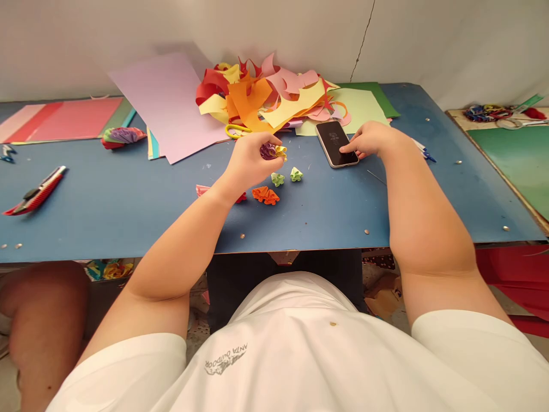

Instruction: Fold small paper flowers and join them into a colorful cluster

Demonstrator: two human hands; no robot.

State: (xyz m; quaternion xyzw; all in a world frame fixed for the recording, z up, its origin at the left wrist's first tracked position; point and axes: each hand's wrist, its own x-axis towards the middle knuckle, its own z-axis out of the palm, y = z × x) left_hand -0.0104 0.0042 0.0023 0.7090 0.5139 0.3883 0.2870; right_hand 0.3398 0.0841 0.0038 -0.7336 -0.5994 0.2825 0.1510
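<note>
My left hand is closed around small curled paper pieces, purple and yellow, held just above the blue table. My right hand rests on a black phone lying flat, with a finger stretched onto its screen. Between the hands, on the table, lie two small green paper curls, an orange folded piece and a red-pink piece partly under my left wrist.
A heap of cut coloured paper scraps with yellow scissors sits behind the hands. Lilac sheets and pink sheets lie left, with a paper fan and a red utility knife. A second table stands right.
</note>
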